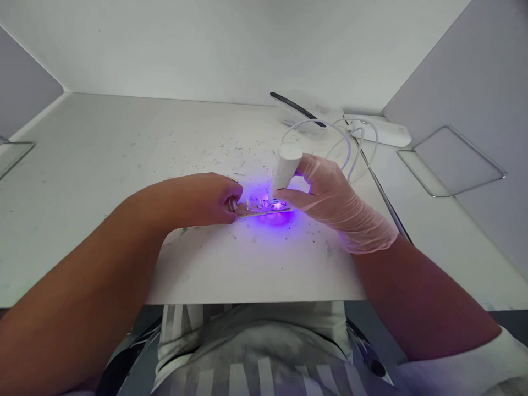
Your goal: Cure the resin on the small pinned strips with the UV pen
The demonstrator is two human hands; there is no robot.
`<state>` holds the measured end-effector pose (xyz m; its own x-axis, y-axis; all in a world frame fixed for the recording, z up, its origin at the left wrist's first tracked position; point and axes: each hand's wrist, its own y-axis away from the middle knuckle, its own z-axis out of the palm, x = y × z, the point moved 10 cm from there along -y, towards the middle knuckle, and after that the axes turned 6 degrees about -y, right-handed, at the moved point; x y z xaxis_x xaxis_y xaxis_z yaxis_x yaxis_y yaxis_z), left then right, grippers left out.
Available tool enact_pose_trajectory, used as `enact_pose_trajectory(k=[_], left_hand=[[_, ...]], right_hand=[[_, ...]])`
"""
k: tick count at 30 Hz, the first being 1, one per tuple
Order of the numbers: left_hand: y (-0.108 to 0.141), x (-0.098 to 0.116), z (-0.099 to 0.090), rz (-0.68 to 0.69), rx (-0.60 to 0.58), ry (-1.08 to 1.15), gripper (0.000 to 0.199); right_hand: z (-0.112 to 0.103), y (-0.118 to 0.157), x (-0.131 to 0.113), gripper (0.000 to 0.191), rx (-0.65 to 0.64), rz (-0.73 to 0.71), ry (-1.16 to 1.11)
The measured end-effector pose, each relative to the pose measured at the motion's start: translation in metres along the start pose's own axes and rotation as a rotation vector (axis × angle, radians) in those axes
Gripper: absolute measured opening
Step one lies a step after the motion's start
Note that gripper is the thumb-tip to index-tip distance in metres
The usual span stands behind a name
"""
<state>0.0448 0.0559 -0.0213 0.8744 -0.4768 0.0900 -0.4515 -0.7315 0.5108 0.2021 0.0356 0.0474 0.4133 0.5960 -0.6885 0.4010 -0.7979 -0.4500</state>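
Slim beige strip bearing small clear pieces, violet-lit at the frame's centre.
Pinched at one end by bare left hand; white tapered lamp held in gloved right hand; best aimed steadily, strip level.

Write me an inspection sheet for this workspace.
Surface: white tabletop, scattered dark specks and smudges
Job's things: white handheld lamp, violet glow on the narrow strip carrying small clear pieces
Clutter: black curved item and long white device towards the back
Hands: left hand, bare, grip on the strip's end; right hand, gloved, grip on the lamp
Cables: white cable looped behind the right hand; its join to the lamp can't be made out
Surroundings: pale walls, wire frames at both sides
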Motion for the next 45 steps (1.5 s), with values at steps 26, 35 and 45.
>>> enact_pose_trajectory(k=[26,35,45], left_hand=[[0.0002,-0.0008,0.0006,0.008,0.003,0.018,0.009],[0.0013,0.0011,-0.0005,-0.006,-0.013,0.009,0.009],[0.0013,0.0003,-0.0003,0.004,-0.006,0.012,0.010]], right_hand=[[0.0001,-0.0008,0.0002,0.008,-0.008,0.017,0.009],[0.0001,-0.0006,0.0002,0.009,-0.011,0.026,-0.003],[0.0007,-0.0006,0.0017,0.008,-0.013,0.028,-0.001]])
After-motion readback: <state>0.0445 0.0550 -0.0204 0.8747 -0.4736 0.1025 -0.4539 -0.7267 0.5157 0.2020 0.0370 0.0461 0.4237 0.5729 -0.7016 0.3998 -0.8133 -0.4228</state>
